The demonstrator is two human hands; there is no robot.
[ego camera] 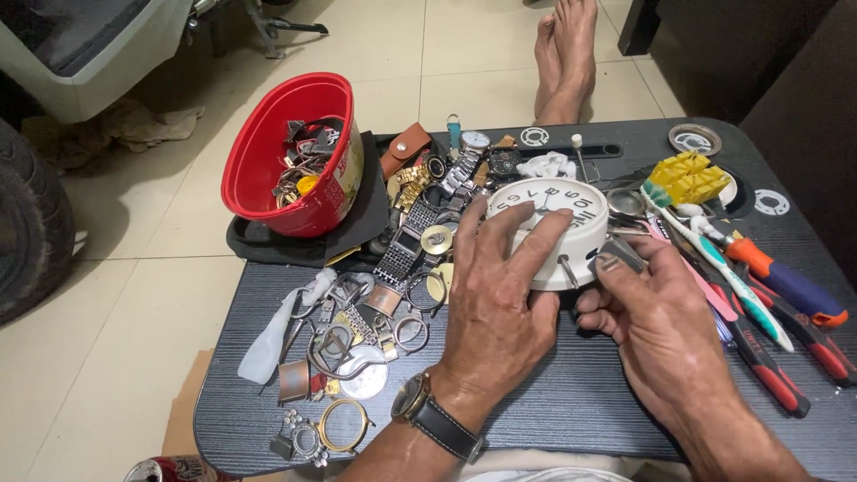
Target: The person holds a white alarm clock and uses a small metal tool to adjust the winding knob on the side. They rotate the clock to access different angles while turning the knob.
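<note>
Setting: pale tiled floor (161,259); low dark table (571,393) with a ribbed top, seen from above. Bare feet (566,54) on the tiles beyond the far edge. Tyre (31,223) at the far left; crumpled cloth (134,120) near it.

Item in hand: white round alarm clock (552,223), face up and tilted, at the middle of the table, numerals upside-down from this view. Small metal leg showing at its near side.

Left hand (495,303): laid over the near left of the clock, fingers spread and curved onto the face and rim, grasping it. Wristwatch (412,397) with dark strap on that wrist.

Right hand (661,326): at the clock's right side, thumb and forefinger pinched on a small grey metal part (618,254) touching the case; remaining fingers curled under.

Left of the clock: red plastic bucket (290,152) holding mixed small parts, standing on a black cloth (268,241). Heap of watches and metal bracelets (428,192) between bucket and clock. Loose rings, bezels and watch cases (357,348) spread across the near left of the table. Brown leather pouch (406,147) just behind the heap.

Right of the clock: yellow brush (687,177); toothbrush (741,286) with white and green handle; screwdriver (786,281) with orange and blue handle; red-handled pliers (768,375), all lying close together. Round metal lid (694,138) at the far right corner.

Near edge: drink can (174,469), partly out of view.
</note>
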